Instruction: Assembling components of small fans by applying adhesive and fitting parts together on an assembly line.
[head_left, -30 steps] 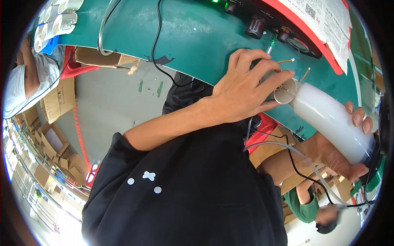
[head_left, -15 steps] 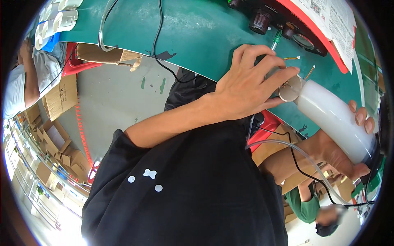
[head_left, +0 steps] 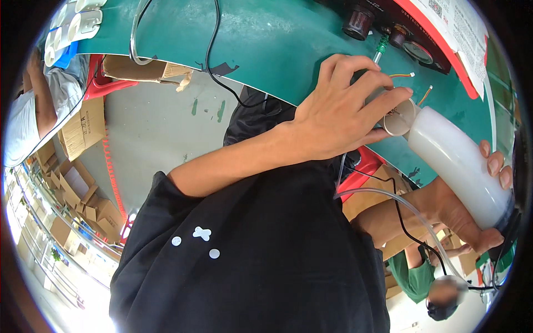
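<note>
While our left grip (head_left: 340,111) curled around a pale hollow cup (head_left: 401,125), our right grip (head_left: 459,213) wrapped the white cylinder (head_left: 452,150), its long axis slanting up-left toward the cup.

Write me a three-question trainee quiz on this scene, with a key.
1. What colour is the bench top?
A) red
B) green
C) white

2. True or false: the right hand grips the white cylinder.

3. Fill in: the fingers touching the hollow white part belong to the ____.

Key:
1. B
2. True
3. left hand
</note>
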`<state>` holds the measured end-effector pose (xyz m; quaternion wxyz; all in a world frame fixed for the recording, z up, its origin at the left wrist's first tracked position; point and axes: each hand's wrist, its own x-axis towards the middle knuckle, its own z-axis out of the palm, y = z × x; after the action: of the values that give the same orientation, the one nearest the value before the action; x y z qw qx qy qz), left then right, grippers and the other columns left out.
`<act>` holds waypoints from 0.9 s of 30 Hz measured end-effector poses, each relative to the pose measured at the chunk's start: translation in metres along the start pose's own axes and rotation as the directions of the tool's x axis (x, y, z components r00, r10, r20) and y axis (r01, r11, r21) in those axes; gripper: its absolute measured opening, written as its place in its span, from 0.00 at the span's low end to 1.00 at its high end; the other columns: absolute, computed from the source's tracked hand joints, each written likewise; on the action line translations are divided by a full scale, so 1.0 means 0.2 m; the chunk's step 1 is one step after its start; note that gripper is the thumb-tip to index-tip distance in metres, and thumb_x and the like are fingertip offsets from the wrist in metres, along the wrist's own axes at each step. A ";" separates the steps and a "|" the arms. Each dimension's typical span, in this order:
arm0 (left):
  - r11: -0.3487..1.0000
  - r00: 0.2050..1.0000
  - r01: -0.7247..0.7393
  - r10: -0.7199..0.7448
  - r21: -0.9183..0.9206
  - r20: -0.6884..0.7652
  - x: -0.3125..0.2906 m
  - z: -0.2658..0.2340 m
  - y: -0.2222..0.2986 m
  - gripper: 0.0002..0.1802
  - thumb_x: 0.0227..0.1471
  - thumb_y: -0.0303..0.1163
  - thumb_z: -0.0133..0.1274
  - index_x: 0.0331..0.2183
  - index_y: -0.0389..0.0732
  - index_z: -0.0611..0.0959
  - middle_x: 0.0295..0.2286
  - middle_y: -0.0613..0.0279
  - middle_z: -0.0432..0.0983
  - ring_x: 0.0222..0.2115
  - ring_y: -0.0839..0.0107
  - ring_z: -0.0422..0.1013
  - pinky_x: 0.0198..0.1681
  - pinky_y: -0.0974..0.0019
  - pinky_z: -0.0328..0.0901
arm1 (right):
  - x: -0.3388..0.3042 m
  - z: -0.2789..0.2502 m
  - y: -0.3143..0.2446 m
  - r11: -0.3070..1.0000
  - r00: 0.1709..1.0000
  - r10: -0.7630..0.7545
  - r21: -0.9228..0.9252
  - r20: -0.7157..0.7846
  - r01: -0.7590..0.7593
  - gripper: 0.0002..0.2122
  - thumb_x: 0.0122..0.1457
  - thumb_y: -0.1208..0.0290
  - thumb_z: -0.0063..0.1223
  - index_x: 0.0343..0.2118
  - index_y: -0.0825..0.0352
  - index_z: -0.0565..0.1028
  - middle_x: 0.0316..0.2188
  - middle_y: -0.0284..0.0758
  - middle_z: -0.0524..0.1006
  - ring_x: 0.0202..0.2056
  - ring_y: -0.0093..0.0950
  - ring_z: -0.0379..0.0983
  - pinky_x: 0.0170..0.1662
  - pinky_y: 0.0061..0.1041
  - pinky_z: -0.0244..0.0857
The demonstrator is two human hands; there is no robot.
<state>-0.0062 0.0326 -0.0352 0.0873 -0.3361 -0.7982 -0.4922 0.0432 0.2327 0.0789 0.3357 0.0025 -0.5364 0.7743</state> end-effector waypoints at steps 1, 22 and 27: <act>1.000 1.000 -0.001 0.001 -0.001 0.001 0.00 0.00 0.00 0.42 0.25 0.37 0.72 0.49 0.50 0.78 0.43 0.68 0.70 0.47 0.60 0.63 0.48 0.56 0.56 | 0.00 0.00 0.00 0.999 1.000 0.008 0.035 -0.004 -0.008 0.36 0.39 0.38 0.63 0.34 0.74 0.73 0.37 0.36 0.69 0.39 0.37 0.66 0.51 0.47 0.57; 1.000 1.000 0.003 -0.003 0.021 0.004 -0.01 0.00 -0.01 0.42 0.24 0.36 0.73 0.49 0.50 0.78 0.42 0.68 0.70 0.47 0.60 0.63 0.48 0.57 0.57 | 0.00 -0.03 0.02 0.997 1.000 0.001 0.080 -0.014 0.000 0.39 0.37 0.36 0.63 0.35 0.75 0.75 0.35 0.38 0.70 0.38 0.40 0.67 0.50 0.49 0.58; 1.000 1.000 0.001 -0.001 0.018 0.000 -0.01 0.00 -0.01 0.42 0.25 0.36 0.73 0.49 0.50 0.78 0.42 0.67 0.70 0.47 0.60 0.63 0.47 0.57 0.57 | 0.00 -0.03 0.02 0.997 1.000 0.006 0.072 0.000 -0.006 0.38 0.38 0.36 0.63 0.35 0.75 0.75 0.35 0.38 0.70 0.38 0.39 0.67 0.50 0.49 0.57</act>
<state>-0.0058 0.0308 -0.0369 0.0899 -0.3350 -0.8028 -0.4850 0.0432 0.2362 0.0739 0.3331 0.0131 -0.5080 0.7942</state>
